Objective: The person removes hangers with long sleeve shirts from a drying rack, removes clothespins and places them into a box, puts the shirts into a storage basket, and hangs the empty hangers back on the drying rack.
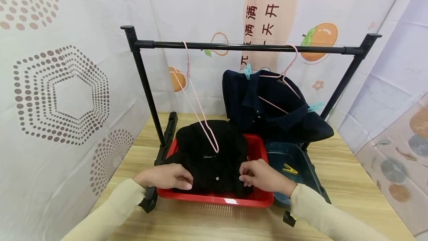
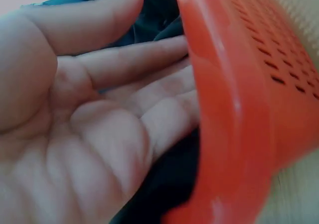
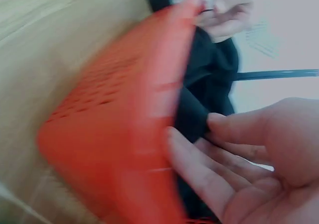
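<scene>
A black shirt (image 1: pixel 214 174) with a white button and small lettering lies bunched in a red basket (image 1: pixel 214 198). My left hand (image 1: pixel 171 177) is over the shirt's left side. In the left wrist view its fingers reach loosely behind the basket rim (image 2: pixel 219 84), with the thumb apart from them. On the other side, my right hand (image 1: pixel 262 176) pinches an edge of the black shirt (image 3: pixel 192 112) between thumb and fingers, one finger along the rim. A bare pink hanger (image 1: pixel 200 116) hangs from the rod, its lower end overlapping the shirt in the head view.
A black rack (image 1: pixel 217 46) spans the basket. On its right, a navy shirt (image 1: pixel 247 99) hangs on another pink hanger (image 1: pixel 290 64), with light-blue clothespins (image 1: pixel 247 71) on it. A dark blue basket (image 1: pixel 284 150) beside the red one holds a yellow clothespin (image 1: pixel 290 169).
</scene>
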`<state>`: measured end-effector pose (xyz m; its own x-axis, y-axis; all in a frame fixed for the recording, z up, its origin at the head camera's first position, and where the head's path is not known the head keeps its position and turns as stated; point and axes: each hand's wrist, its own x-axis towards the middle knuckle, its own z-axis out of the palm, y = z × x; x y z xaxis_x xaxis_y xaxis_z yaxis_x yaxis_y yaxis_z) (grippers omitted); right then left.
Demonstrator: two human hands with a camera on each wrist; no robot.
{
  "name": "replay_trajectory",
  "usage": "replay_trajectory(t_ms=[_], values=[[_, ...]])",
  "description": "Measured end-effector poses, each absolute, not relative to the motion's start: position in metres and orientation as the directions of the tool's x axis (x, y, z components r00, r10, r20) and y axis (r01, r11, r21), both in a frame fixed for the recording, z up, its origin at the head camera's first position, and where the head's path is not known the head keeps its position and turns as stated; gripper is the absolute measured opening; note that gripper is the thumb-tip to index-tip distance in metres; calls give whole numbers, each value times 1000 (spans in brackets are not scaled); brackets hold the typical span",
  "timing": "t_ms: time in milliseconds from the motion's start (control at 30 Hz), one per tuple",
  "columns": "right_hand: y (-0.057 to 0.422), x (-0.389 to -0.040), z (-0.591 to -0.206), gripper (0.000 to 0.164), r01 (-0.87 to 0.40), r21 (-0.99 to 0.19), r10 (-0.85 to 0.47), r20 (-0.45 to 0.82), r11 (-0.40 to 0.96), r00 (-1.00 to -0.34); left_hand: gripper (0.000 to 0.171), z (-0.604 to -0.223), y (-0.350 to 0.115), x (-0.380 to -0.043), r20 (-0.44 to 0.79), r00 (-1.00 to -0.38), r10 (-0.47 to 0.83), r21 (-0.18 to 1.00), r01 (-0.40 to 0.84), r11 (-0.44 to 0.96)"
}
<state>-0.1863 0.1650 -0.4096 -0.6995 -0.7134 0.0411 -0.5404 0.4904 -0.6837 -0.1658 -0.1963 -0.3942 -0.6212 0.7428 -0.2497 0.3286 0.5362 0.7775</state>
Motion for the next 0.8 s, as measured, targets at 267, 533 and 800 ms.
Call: replay_trajectory(t_ms=[267,533,800], values=[[170,-194,-414,18,-466,-707,-687,-40,533,-725,26,-392,-230,-182,-180,-657,732,911,170,376],[178,-222,-394,26,-432,-661,-537,51,614,-842,28,-393,-262,-213,-59,-953,297,904,76,422],[171,-260,-391,19,-377,-635,-452,48,674,-891,29,-398,-253,-246,-137,-955,263,842,28,539]])
